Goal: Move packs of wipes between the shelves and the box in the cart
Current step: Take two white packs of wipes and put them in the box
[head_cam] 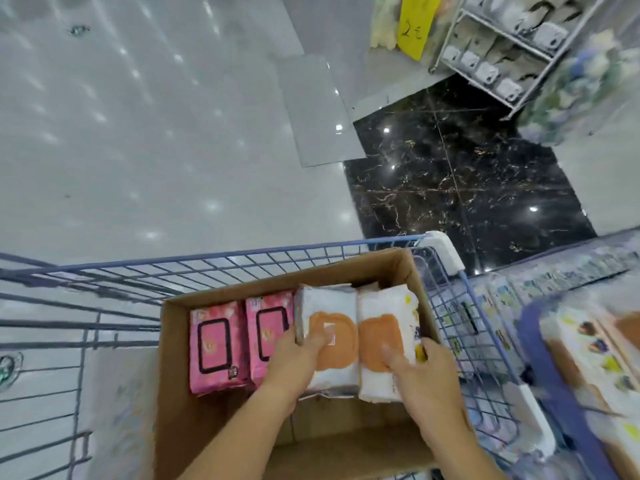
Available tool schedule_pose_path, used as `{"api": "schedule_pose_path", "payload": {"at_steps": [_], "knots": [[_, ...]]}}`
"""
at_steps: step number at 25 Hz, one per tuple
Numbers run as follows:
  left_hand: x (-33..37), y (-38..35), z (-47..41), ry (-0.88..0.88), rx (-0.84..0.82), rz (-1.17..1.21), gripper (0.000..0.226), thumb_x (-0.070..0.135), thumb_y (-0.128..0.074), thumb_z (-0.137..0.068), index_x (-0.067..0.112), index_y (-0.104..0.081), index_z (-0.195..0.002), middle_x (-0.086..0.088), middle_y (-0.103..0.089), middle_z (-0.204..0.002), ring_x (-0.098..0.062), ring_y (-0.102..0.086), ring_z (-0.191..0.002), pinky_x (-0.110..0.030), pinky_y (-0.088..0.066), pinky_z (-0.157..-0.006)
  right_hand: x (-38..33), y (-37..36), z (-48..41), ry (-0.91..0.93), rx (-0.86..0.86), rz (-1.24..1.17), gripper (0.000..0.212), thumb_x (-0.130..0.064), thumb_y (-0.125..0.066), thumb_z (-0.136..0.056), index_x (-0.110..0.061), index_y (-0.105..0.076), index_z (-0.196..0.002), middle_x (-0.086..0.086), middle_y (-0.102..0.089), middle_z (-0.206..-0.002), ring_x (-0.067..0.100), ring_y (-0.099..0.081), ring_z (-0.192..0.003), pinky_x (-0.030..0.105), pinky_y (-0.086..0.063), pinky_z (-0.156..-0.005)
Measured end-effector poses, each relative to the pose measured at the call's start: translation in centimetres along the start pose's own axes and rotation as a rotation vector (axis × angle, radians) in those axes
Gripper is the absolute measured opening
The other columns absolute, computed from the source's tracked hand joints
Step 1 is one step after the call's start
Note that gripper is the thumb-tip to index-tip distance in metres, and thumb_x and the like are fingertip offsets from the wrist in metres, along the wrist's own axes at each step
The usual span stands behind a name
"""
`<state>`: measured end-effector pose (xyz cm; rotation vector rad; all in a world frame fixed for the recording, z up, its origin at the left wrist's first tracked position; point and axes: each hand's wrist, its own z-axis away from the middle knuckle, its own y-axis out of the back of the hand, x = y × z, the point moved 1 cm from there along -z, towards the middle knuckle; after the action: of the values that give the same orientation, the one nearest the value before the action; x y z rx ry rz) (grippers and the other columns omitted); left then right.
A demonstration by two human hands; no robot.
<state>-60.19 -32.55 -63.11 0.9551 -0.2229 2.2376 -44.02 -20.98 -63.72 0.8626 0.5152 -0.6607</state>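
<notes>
The left grip (298, 355) clasps the left white pack (332, 344), thumb on its orange lid, fingers down its side. The right grip (424, 372) clasps the right white pack (384, 341) likewise. The two packs are pressed together against the right wall of the box (175, 375), probably to handle them as a pair. Pink packs (218, 348) fill the box's left half. The cart (277, 249) surrounds the box, with a blurred shelf (554, 268) to its right.

Head camera looks steeply down, near the box (175, 362).
</notes>
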Motion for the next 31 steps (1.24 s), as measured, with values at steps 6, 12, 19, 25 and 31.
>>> {"api": "schedule_pose_path", "payload": {"at_steps": [6, 12, 19, 25, 31], "knots": [[-4.0, -1.7, -4.8, -0.107, 0.139, -0.132, 0.031, 0.041, -0.057, -0.102, 0.025, -0.060, -0.128, 0.011, -0.069, -0.118, -0.013, -0.065, -0.113, -0.033, -0.050, -0.098, 3.3, -4.2, -3.6, 0.090, -0.026, -0.065, 0.020, -0.045, -0.070, -0.087, -0.034, -0.070, -0.104, -0.008, -0.067, -0.104, 0.009, -0.066, -0.090, 0.040, -0.057, -0.081], [-2.9, -4.0, -7.4, -0.040, 0.224, -0.172, 0.050, 0.038, -0.040, -0.109, 0.009, -0.035, -0.149, -0.009, -0.056, -0.139, -0.029, -0.055, -0.126, -0.032, -0.040, -0.093, 2.9, -5.2, -9.3, 0.121, -0.069, -0.131, 0.037, -0.052, -0.055, -0.096, -0.026, -0.066, -0.118, -0.004, -0.074, -0.107, 0.017, -0.070, -0.100, 0.048, -0.058, -0.089], [-1.9, -4.4, -8.9, 0.061, 0.277, -0.494, 0.037, 0.024, -0.045, -0.107, 0.003, -0.048, -0.137, -0.018, -0.055, -0.140, -0.038, -0.054, -0.127, -0.047, -0.048, -0.103, 0.0, -6.6, -10.2, 0.112, 0.079, 0.259, 0.048, -0.049, -0.047, -0.100, -0.008, -0.053, -0.124, 0.015, -0.064, -0.121, 0.036, -0.062, -0.111, 0.046, -0.054, -0.088], [3.0, -1.8, -0.3, -0.121, -0.167, -0.290, 0.050, 0.035, -0.073, -0.093, 0.032, -0.047, -0.136, 0.020, -0.052, -0.124, -0.009, -0.054, -0.119, -0.031, -0.046, -0.097, -2.2, 0.0, -2.1, 0.201, -0.205, -0.052, 0.049, -0.053, -0.049, -0.100, -0.032, -0.044, -0.144, -0.017, -0.052, -0.136, 0.006, -0.048, -0.127, 0.033, -0.043, -0.108], [7.1, -1.7, 11.0, -0.103, -0.362, -0.236, 0.041, 0.020, -0.079, -0.087, 0.030, -0.066, -0.125, 0.010, -0.073, -0.123, -0.008, -0.066, -0.114, -0.043, -0.051, -0.102, -2.0, 13.0, 7.1, 0.135, -0.273, -0.394, 0.078, -0.081, -0.068, -0.066, -0.044, -0.048, -0.131, -0.018, -0.051, -0.144, 0.002, -0.048, -0.134, 0.014, -0.044, -0.100]]}}
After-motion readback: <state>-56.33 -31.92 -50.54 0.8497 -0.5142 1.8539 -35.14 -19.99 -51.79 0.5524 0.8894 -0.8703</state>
